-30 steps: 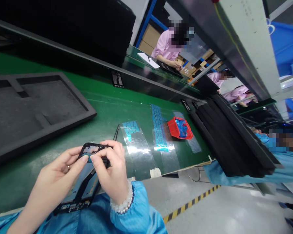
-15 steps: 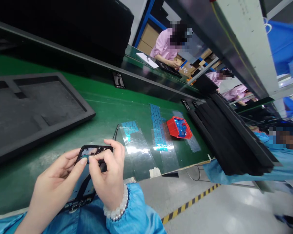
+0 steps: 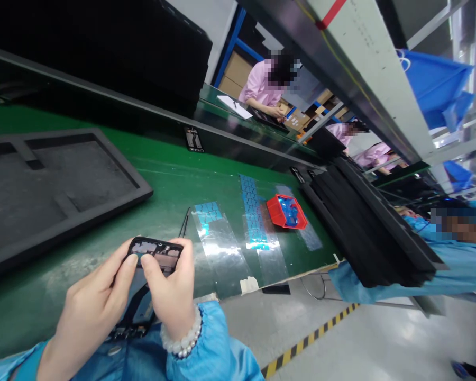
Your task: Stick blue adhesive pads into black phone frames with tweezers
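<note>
Between my two hands is a black phone frame (image 3: 167,261) with its inner parts showing, tilted up over the bench's front edge. My left hand (image 3: 99,291) grips its left side, thumb pressed on the inside. Around the right side closes my right hand (image 3: 170,288), its thumb also pressing inside, close to the left thumb. What lies under the thumbs is hidden. Just beyond the frame, black tweezers (image 3: 185,222) lie on the green bench. To their right is a clear film sheet (image 3: 222,243) with blue stickers on its far end.
A second sheet of blue stickers (image 3: 254,211) lies beside a red bin (image 3: 276,212) holding blue scraps. On the left is a black foam tray (image 3: 143,193). Another phone frame (image 3: 193,139) lies at the back. Stacked black trays (image 3: 360,227) stand right; co-workers sit beyond.
My right hand has shifted from a fingertip pinch over the phone frame to a grip around its right side, thumb pressing inside. The camera view has shifted slightly.
</note>
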Demonstrator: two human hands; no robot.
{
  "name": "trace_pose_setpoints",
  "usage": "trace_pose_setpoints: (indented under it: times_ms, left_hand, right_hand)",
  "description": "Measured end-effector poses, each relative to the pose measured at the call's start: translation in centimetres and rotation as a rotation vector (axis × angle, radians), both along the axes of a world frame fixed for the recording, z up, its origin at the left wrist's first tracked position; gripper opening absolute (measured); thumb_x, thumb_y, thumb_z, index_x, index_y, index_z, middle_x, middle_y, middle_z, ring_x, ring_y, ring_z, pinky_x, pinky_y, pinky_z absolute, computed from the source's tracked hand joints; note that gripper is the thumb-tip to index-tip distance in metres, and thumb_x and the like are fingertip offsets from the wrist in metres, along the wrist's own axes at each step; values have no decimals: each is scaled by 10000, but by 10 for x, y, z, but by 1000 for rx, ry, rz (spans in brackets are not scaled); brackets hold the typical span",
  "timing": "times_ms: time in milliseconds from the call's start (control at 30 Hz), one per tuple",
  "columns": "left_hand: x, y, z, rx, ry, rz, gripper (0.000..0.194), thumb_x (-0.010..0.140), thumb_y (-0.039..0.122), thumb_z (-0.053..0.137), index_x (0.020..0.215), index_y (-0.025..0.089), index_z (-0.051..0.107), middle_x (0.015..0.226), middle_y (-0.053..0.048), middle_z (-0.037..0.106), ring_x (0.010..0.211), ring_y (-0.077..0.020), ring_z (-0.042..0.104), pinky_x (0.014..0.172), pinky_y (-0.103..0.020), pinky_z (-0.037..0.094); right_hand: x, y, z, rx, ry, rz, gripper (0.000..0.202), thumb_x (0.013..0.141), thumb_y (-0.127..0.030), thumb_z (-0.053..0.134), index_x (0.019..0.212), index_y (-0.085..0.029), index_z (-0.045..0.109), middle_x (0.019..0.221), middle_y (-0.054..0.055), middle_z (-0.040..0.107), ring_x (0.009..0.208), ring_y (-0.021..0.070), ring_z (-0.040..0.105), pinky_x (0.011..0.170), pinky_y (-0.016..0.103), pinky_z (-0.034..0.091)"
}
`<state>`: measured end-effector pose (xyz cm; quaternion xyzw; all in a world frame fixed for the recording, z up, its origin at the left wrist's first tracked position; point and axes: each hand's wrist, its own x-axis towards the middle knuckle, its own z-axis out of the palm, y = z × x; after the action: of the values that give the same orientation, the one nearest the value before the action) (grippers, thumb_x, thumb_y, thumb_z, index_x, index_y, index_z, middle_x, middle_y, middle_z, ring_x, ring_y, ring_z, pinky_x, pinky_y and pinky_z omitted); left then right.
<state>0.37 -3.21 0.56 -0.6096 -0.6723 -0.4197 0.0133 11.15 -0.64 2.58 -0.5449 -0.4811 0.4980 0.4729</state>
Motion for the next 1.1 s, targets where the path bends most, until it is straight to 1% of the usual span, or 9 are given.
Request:
trace_pose_setpoints:
  times_ms: [167,300,400,600,667,733,867,967,1100]
  left_hand:
    - [-2,8,-10,82,118,-91,421,994,316,363,1266,102,603,1024,-128,779,812,-229,764,737,-257,580]
    - [-3,5,-15,87,139,-162,502,991,319,365,1486,239,366,1174,-69,739,910,-217,750,790,-267,584]
    - [-4,1,-16,44,110,-207,540,991,320,343,1522,298,254,1311,-36,664,1020,-207,717,844,-273,581]
    - [-6,-3,-12,8,64,-255,562,977,330,351,1525,332,230,1379,11,609,1084,-183,688,874,-246,567]
    - [-6,-3,-10,-21,18,-249,551,966,324,376,1510,323,293,1339,11,640,1080,-183,691,884,-238,559]
    - [-6,-3,-7,-71,-45,-225,510,951,346,401,1455,278,429,1273,-5,684,1044,-193,709,865,-230,561]
    - [-5,1,-4,-178,-199,-102,479,887,490,439,1222,242,676,1092,-14,767,883,-220,758,720,-230,591]
    - [-3,6,-2,-246,-252,4,471,833,547,468,1062,247,749,861,-2,804,716,-216,765,567,-215,566]
    - [-2,9,-1,-225,-256,-35,499,847,533,449,1047,186,747,739,-24,793,558,-188,730,485,-200,522]
  right_hand:
    - [-4,-3,-6,17,-53,-74,290,742,-245,602,1009,-231,491,929,26,607,851,198,620,830,405,543]
    - [3,9,-8,135,-96,-51,408,648,-190,685,999,-239,483,1002,18,550,925,183,592,854,349,534]
    - [6,17,-9,139,-90,-14,431,597,-197,748,929,-243,476,945,-6,537,907,174,585,800,306,543]
    - [4,14,-7,92,-21,-36,379,639,-226,725,914,-239,465,842,-31,556,781,147,590,711,268,544]
    - [5,11,-5,34,38,-3,363,661,-233,687,938,-239,453,812,-38,563,719,137,588,682,264,542]
    - [7,10,-3,-13,79,37,349,673,-234,656,957,-238,453,784,-45,562,691,132,588,676,264,542]
    - [10,8,-3,8,56,64,283,710,-216,606,964,-230,482,814,-26,580,740,141,600,702,271,549]
    - [11,6,-4,32,-24,69,275,729,-208,571,987,-224,477,871,2,587,779,155,597,715,289,552]
    - [13,4,-3,89,-145,81,318,713,-173,552,1016,-226,471,949,26,576,875,175,609,745,298,561]
